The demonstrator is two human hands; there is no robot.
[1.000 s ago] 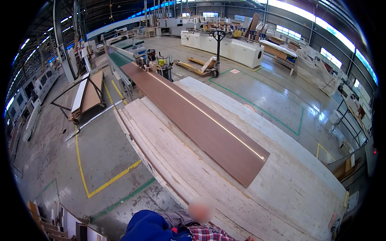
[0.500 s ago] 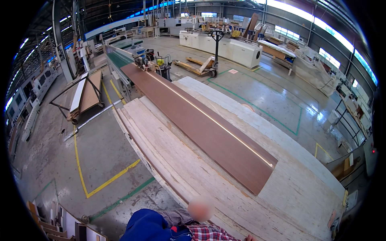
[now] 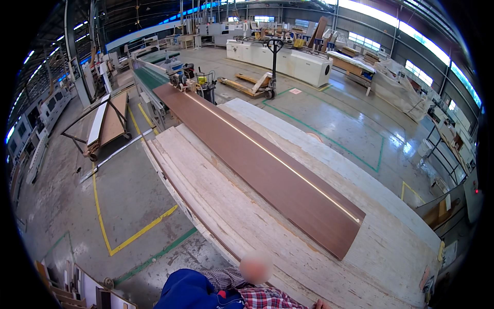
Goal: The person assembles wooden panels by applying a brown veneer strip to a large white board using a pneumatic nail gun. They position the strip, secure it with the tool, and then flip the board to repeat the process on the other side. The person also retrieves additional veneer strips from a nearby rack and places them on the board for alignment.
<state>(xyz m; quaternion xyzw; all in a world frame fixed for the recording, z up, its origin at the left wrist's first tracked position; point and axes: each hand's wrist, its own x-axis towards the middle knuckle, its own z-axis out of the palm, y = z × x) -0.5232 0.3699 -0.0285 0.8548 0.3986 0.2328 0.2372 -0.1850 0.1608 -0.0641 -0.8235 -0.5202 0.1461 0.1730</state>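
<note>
A long brown panel (image 3: 252,159) with a thin bright lengthwise line lies across pale wooden boards (image 3: 226,193). Its far end reaches a machine (image 3: 180,78) at the end of a green conveyor belt (image 3: 152,76). At the lower edge, my left hand (image 3: 256,269), past a grey checked sleeve, is over the near edge of the boards, apart from the panel. It is blurred, so its fingers cannot be read. My right hand (image 3: 321,304), past a red plaid sleeve, shows only in part at the frame's bottom, close to the boards; its grip is hidden.
A pallet truck (image 3: 272,72) with a wooden pallet (image 3: 247,85) stands beyond the boards. On the left is a wheeled rack (image 3: 110,121) carrying panels. A long white machine (image 3: 278,62) is farther back. Wood offcuts (image 3: 85,288) stand at the lower left.
The brown panel has slid toward the near right, away from the machine, across the pale boards. My hands have hardly moved.
</note>
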